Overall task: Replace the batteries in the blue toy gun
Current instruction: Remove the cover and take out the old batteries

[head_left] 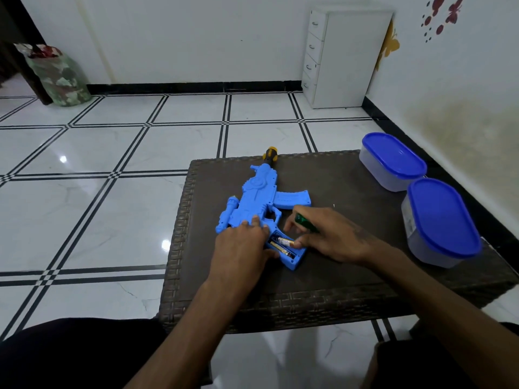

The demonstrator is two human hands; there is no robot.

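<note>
The blue toy gun (259, 203) lies flat on its side near the middle of the frame, on the dark woven bench (351, 276), its yellow-and-black muzzle (270, 155) pointing toward the bench's far edge. It is bright blue moulded plastic with a scope along its left side and a ribbed magazine sticking out to the right. The grip's battery compartment (283, 248) is uncovered, and two batteries (282, 244) lie in it side by side.

The left hand (238, 248) rests flat on the gun's body just above the grip, fingers spread, pressing rather than gripping. The right hand (325, 237) reaches in from the right, thumb and forefinger pinching the end of the upper battery while its other fingers are curled around a green-handled tool (304, 221).

At the right of the frame, two translucent containers stand on the bench, one farther (393, 161) and one nearer (441, 220), both closed with blue lids; what is in them cannot be made out.
</note>
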